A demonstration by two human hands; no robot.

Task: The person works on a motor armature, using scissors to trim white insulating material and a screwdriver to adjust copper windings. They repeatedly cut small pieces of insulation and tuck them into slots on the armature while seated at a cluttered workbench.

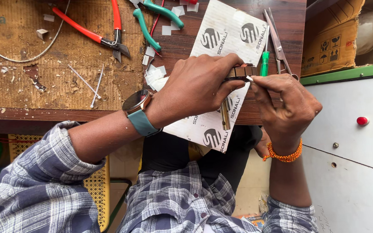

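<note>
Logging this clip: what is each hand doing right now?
Left hand: closed on a small dark block.
Right hand: pinching a thin metal pin against it.

Soft, even daylight is filling the whole shot, nothing harsh anywhere. The hands are throwing only faint shadows onto the surface (pixel 44 56). A bit of sheen is showing on the white card (pixel 232 30) and the watch (pixel 135 102) face. Focus is holding sharp mid-frame, while the shirt (pixel 44 190) is softening and stretching toward the bottom corners.
</note>
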